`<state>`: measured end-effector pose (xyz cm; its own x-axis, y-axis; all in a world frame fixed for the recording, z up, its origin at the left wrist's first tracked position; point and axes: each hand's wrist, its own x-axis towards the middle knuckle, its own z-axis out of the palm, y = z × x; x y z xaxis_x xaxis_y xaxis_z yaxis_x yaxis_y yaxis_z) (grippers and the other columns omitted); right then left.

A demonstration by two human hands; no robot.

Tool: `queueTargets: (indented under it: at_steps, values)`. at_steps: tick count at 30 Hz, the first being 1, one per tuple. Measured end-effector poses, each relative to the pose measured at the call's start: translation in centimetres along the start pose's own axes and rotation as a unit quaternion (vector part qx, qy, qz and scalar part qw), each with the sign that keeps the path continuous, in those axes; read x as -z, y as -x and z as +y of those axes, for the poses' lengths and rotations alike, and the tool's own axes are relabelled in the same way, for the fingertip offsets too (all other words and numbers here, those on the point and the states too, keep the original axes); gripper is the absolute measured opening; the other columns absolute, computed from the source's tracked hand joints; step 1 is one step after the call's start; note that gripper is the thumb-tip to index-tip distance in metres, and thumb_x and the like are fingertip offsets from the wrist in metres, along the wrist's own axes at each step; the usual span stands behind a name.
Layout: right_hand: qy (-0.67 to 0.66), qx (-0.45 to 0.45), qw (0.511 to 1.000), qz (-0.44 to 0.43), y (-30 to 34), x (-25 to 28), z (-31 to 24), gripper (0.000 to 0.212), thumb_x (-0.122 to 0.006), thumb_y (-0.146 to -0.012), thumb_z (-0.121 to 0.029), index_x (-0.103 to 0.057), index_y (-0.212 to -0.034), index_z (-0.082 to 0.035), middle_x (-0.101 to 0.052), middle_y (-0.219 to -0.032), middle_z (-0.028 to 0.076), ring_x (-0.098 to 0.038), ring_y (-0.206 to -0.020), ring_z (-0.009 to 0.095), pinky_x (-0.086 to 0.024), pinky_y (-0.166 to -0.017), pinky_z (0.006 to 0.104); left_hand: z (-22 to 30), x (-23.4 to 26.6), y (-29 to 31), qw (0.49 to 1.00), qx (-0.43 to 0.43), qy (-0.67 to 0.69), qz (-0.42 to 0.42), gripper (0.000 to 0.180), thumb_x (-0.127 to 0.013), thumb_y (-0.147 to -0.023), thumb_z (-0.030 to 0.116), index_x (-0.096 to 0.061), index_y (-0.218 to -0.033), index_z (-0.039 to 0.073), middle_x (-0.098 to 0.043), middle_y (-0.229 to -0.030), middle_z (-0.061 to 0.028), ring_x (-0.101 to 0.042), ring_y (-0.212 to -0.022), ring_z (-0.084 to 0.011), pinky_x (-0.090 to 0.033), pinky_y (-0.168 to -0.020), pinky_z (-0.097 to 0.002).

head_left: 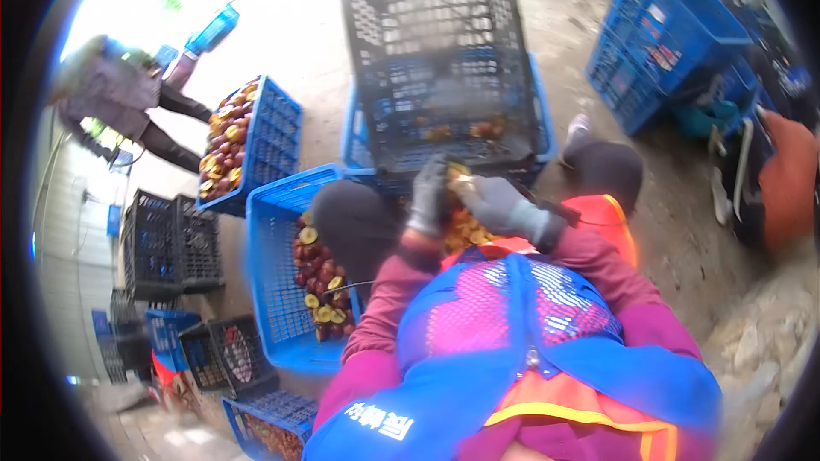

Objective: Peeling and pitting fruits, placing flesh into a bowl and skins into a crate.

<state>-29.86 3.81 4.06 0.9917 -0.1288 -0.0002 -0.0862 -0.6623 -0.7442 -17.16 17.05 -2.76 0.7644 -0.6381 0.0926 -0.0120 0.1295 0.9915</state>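
Observation:
Both my hands wear grey gloves and meet in front of my lap, blurred a little by motion. My left hand [430, 194] is closed, its fingers up against a small yellowish piece of fruit [459, 171]. From the other side my right hand [506, 207] grips the same piece with curled fingers. Below them, orange-yellow fruit pieces [468, 229] lie between my knees, partly hidden by my hands and vest. Just ahead, a black crate [440, 60] stands tilted on a blue crate [544, 111], with a few fruit pieces inside it.
Beside my left leg stands a blue crate [265, 290] with dark red fruit, some cut to yellow flesh. Another full blue crate [278, 132] sits farther off, near a walking person [115, 98]. Black crates [154, 243] are at left, stacked blue crates [628, 77] at right.

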Motion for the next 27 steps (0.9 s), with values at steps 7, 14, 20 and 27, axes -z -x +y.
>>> queueTargets:
  at_steps: [7, 14, 20, 27]
  values:
    - [-0.435, -0.115, 0.888, -0.091, 0.4, -1.5, -0.1, 0.040, -0.045, -0.111, -0.039, -0.063, -0.092, -0.008, -0.056, -0.067, 0.000, -0.050, -0.051, 0.013, -0.039, -0.045, 0.0297, 0.3, -0.2, -0.2, 0.998, -0.041, -0.050, 0.017, 0.024, -0.053, -0.107, 0.020, -0.070, -0.109, 0.002, -0.070, -0.101, -0.0051, -0.062, -0.092, -0.0143, -0.052, -0.084, -0.0314]
    - [-0.541, -0.100, 0.805, -0.221, 1.6, -0.2, -2.1, 0.034, -0.049, -0.107, -0.036, -0.064, -0.101, -0.007, -0.058, -0.072, 0.005, -0.054, -0.056, 0.022, -0.042, -0.051, 0.0336, -1.3, 2.0, -2.8, 0.975, 0.070, 0.192, -0.090, 0.037, -0.044, -0.109, 0.034, -0.068, -0.114, 0.006, -0.069, -0.092, -0.0041, -0.063, -0.083, -0.0167, -0.054, -0.079, -0.0318]
    - [-0.377, -0.159, 0.909, -0.081, 2.6, 0.7, 1.2, 0.029, -0.052, -0.101, -0.025, -0.066, -0.116, -0.003, -0.070, -0.095, 0.022, -0.068, -0.082, 0.045, -0.055, -0.077, 0.0475, 6.4, 3.9, -1.4, 0.950, 0.138, 0.278, 0.031, 0.071, -0.027, -0.107, 0.065, -0.063, -0.129, 0.007, -0.069, -0.101, -0.0029, -0.065, -0.084, -0.0166, -0.056, -0.075, -0.0315]
    - [0.021, -0.124, 0.991, -0.052, 2.5, -2.9, 8.8, 0.040, -0.058, -0.101, -0.039, -0.066, -0.127, -0.010, -0.074, -0.100, 0.021, -0.072, -0.090, 0.038, -0.056, -0.078, 0.0480, 10.0, 15.9, 1.4, 0.986, -0.039, 0.076, 0.140, 0.062, -0.037, -0.110, 0.058, -0.064, -0.115, 0.003, -0.066, -0.087, -0.0035, -0.060, -0.074, -0.0110, -0.053, -0.070, -0.0282]
